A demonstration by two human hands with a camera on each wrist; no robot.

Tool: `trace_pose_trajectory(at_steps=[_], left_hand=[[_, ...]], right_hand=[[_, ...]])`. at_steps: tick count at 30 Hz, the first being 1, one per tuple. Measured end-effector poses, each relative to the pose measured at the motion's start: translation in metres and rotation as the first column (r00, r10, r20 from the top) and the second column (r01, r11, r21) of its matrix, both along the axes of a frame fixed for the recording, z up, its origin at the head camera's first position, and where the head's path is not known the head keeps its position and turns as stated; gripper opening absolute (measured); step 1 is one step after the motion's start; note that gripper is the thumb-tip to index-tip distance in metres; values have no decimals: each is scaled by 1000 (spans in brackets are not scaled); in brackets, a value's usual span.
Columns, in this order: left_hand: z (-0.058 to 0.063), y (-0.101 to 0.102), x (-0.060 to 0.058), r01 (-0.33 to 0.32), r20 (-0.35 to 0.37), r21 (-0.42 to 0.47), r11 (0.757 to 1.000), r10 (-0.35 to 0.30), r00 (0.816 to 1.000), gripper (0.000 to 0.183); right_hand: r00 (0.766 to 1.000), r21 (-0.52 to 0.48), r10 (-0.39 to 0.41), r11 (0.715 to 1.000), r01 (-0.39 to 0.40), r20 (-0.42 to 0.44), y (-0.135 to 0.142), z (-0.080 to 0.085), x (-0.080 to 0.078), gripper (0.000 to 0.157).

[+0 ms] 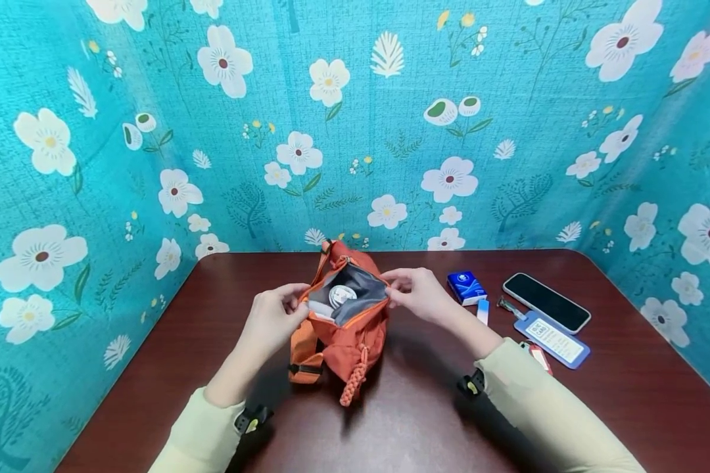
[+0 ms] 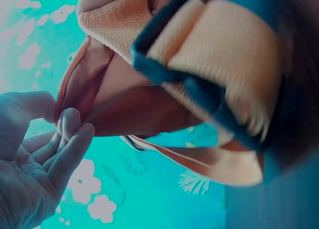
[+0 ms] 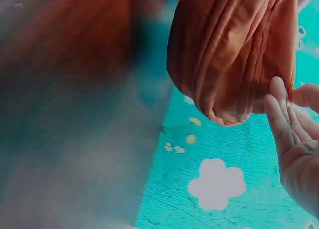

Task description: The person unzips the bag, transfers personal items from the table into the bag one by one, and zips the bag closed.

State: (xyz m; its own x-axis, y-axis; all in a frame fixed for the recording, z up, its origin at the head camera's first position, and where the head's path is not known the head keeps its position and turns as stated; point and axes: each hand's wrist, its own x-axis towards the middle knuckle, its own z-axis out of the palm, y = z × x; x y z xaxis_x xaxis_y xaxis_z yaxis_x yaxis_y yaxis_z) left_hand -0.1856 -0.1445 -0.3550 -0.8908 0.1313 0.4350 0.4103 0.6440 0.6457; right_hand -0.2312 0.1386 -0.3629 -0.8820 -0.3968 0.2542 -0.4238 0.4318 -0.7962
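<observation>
A person in pale sleeves (image 1: 544, 407) pinches the mouth of a rust-orange bag (image 1: 338, 345) between two hands — the left hand (image 1: 275, 318) on one edge, the right hand (image 1: 421, 294) on the other, thumbs against fingers. The bag sits mid-table on a glossy, dark reddish-brown tabletop (image 1: 414, 420) with rounded far corners, enclosed by turquoise cloth (image 1: 390, 135) printed with white blossoms, leaves and sprigs. The bag's soft, creased fabric parts along an orange zipper (image 1: 365, 314), showing a smooth grey lining (image 1: 368, 287) and, inside, a round black-and-white item (image 1: 342, 295). A knobbly braided cord (image 1: 355, 381) hangs in front; ribbed webbing (image 1: 304, 343) with a dark buckle (image 1: 305, 369) lies at the left. To the right — a blue packet (image 1: 467, 288), a flat, dark-screened phone (image 1: 546, 303) and a blue-framed card holder (image 1: 553, 340).
</observation>
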Motion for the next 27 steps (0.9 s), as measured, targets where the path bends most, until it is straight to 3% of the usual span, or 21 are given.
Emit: trace_pose_trajectory(at_steps=[8,27], left_hand=[[-16,12,1,76,121,16,997,-78,990,30],[-19,15,4,115,134,21,993,-117,984,27]], right_hand=[[996,110,90,990,-92,22,-2,-21,6,33],[993,128,111,986,-106,-32,0,-21,8,31]])
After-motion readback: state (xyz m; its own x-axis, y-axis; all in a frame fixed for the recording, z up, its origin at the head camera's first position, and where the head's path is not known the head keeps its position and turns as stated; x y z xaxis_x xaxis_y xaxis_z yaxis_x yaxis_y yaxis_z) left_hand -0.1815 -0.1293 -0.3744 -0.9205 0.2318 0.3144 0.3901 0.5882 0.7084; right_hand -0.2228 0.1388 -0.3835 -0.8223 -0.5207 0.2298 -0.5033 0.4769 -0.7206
